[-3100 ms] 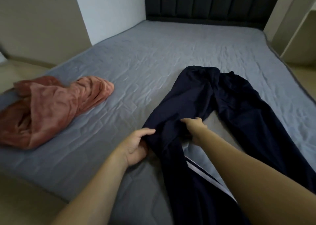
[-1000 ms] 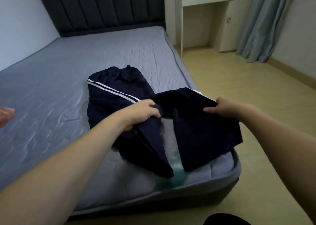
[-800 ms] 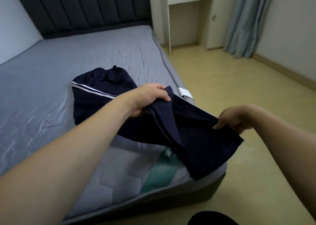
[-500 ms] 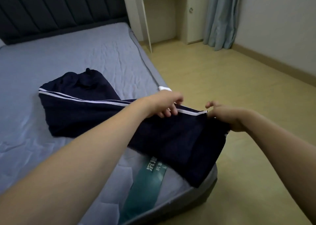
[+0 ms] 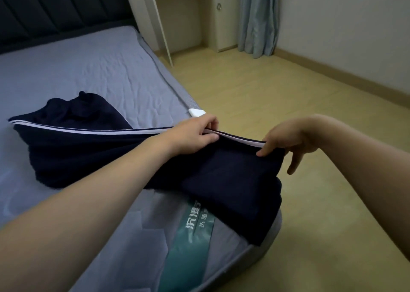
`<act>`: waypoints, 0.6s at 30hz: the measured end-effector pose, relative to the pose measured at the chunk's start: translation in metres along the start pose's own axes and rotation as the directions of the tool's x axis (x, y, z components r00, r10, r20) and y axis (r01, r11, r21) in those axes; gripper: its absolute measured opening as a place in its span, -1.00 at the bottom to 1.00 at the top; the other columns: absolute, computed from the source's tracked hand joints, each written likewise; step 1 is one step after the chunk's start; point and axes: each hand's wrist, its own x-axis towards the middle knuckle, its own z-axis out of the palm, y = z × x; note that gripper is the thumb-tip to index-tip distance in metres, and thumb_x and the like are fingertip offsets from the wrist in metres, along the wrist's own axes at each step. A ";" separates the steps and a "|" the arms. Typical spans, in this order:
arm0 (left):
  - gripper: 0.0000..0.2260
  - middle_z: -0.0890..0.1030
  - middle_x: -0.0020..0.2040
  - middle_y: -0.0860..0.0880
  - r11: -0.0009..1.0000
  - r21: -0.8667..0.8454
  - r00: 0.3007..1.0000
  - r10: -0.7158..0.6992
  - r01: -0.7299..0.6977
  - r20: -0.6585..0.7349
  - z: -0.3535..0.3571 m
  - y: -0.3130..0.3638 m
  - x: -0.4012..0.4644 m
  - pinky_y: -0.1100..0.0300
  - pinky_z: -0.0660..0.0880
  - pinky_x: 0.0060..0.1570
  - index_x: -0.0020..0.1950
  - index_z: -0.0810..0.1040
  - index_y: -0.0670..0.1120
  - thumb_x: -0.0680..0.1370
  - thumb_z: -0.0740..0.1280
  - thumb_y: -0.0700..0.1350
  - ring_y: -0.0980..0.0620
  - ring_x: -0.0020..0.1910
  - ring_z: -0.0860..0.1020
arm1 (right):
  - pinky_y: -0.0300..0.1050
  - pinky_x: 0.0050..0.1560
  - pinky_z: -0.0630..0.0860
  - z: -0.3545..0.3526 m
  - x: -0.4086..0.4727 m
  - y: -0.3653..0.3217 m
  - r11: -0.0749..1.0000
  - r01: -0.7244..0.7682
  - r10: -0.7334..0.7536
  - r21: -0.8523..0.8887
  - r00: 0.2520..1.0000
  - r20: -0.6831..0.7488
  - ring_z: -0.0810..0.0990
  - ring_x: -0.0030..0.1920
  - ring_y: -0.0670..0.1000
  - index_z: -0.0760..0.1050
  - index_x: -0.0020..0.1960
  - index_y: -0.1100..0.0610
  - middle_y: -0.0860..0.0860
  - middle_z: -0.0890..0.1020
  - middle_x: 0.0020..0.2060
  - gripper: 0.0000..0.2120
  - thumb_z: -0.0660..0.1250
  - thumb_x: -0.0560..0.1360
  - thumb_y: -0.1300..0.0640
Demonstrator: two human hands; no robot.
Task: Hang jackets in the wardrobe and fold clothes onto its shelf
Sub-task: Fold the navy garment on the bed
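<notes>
Trousers [image 5: 93,154] lie across bed's [image 5: 93,69] near right corner; desk [image 5: 168,14] far behind bed; curtain [image 5: 257,18] right of desk.

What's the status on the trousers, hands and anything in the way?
Left hand and right hand both pinch the striped edge of the trousers. Trousers half folded on the bed, one end over its corner. Nothing in the way.

Both hands, left hand [image 5: 193,136], right hand [image 5: 288,139], pinch striped edge of navy trousers [image 5: 93,156] on mattress [image 5: 88,65].
</notes>
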 end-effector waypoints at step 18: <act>-0.64 0.41 0.33 -0.08 0.708 0.602 0.927 -0.330 0.368 -0.179 -0.033 -0.132 -0.046 -0.13 -0.02 0.45 0.31 0.38 0.00 0.52 0.17 -0.01 -0.11 0.37 0.29 | -0.10 0.10 0.36 0.058 0.055 -0.127 0.895 0.303 -0.422 -0.328 0.813 -0.400 0.44 0.16 0.10 0.40 0.33 0.10 0.09 0.46 0.28 -0.64 0.15 0.54 0.12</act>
